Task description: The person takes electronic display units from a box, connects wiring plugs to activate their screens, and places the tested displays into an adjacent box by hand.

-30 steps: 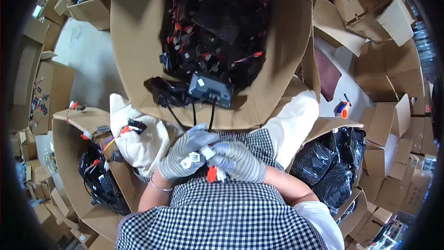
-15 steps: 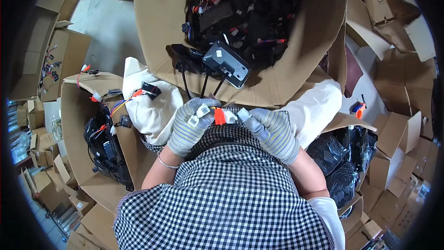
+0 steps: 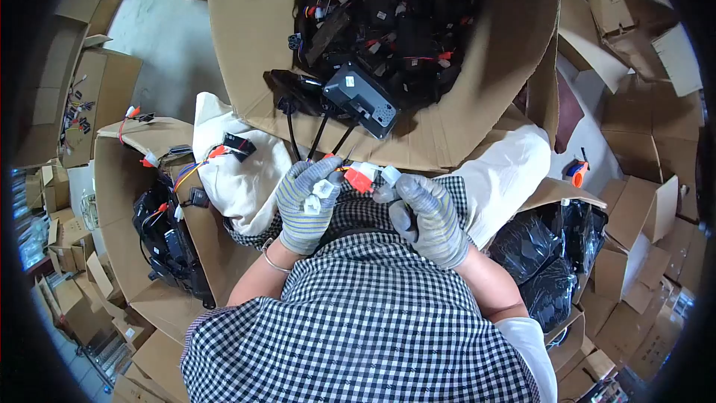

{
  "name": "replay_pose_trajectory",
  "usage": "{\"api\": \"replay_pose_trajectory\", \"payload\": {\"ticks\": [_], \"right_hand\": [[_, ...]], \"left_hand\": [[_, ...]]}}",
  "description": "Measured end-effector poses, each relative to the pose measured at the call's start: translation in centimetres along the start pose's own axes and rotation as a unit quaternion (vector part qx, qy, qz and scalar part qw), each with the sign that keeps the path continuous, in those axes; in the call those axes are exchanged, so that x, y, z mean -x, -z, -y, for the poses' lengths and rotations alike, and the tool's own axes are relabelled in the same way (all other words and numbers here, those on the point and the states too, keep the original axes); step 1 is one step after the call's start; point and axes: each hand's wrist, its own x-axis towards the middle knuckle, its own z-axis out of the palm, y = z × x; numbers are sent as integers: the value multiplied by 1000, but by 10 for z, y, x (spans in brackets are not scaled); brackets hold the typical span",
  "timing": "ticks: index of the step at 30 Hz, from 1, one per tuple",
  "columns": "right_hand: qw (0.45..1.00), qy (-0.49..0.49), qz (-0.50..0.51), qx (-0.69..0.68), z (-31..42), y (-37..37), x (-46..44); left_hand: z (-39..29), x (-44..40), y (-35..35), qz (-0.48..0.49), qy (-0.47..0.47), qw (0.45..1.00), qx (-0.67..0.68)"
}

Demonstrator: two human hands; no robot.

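Observation:
My gloved left hand [image 3: 307, 205] is closed around white connectors [image 3: 319, 197] and wires. A red connector [image 3: 360, 178] with a white part juts out of its right side. A pale connector [image 3: 390, 175] touches or nearly touches that white part, at the fingertips of my gloved right hand [image 3: 430, 216]. The right hand's fingers are curled; whether they grip the pale connector is hard to tell. Black cables [image 3: 318, 136] run from the left hand up to a black display unit [image 3: 361, 99] on the front flap of the large box.
The large cardboard box [image 3: 250, 52] ahead holds black parts and wires. Black units [image 3: 171, 242] fill a box at left; black-wrapped packages [image 3: 548, 283] fill one at right. An orange tape roll [image 3: 576, 172] lies at right, near stacked cartons [image 3: 649, 119].
Since a second ago my hands have come apart and the red connector has turned sideways between them. The view has shifted. Most recently my right hand's fingers have moved off the white part.

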Motion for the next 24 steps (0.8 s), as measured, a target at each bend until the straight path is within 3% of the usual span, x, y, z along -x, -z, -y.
{"api": "replay_pose_trajectory", "payload": {"ticks": [8,14,17,21,23,24], "right_hand": [[996,-10,10,-86,-12,-4,-3],[998,-32,25,-53,-11,-3,-8],[998,-51,40,-20,-5,-4,-7],[988,-103,98,-66,-6,6,-12],[990,-102,101,2,-6,5,-13],[976,-137,131,109,4,3,-13]], "left_hand": [[2,0,-1,-13,3,1000,8],[9,3,-2,-9,19,1000,9],[18,5,-2,-19,-56,997,-54],[11,-4,11,42,-103,992,-52],[2,-12,22,268,49,951,149],[-7,-18,28,314,42,936,152]]}}
